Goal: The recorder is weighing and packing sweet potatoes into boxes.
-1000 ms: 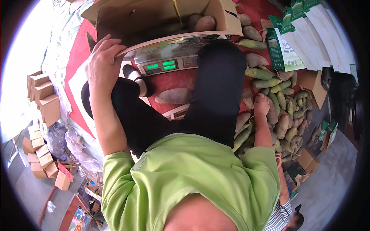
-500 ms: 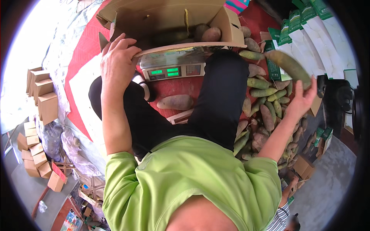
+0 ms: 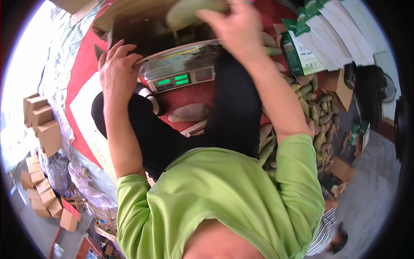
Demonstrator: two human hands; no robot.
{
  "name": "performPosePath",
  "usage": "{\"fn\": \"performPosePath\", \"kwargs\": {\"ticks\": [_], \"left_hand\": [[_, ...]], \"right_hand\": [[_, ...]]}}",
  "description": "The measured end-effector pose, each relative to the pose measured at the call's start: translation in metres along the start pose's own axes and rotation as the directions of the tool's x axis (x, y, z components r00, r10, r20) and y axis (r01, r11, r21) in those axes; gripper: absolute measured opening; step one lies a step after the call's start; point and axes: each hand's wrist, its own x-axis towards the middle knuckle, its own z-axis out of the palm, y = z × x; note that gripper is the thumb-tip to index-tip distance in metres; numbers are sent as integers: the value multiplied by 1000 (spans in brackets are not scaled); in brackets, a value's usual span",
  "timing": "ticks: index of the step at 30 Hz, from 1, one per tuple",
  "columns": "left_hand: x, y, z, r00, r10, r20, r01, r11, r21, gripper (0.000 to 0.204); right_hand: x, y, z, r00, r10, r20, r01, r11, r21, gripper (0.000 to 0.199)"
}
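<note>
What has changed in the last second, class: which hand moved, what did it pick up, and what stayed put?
The right hand left the pile of fruit, took one green fruit and carried it over the cardboard box on the scale. The left hand stayed on the box's edge.
</note>
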Motion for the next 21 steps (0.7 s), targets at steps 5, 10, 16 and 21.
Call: {"fn": "performPosePath", "kwargs": {"ticks": [5, 10, 16, 21], "left_hand": [[2, -4, 1, 999, 15, 32, -16, 1000, 22, 14], [2, -2, 0, 998, 53, 22, -53, 998, 24, 14], [3, -6, -1, 998, 62, 3, -62, 998, -6, 14], [6, -5, 5, 997, 64, 31, -64, 998, -16, 14]], "right_hand": [[-12, 4, 65, 978, -164, 132, 176, 980, -91, 39], [-16, 12, 14, 988, -150, 25, 151, 985, -87, 26], [-74, 88, -142, 855, 511, 96, -488, 852, -189, 31], [-209, 161, -227, 709, 705, -20, -595, 583, -554, 33]]}}
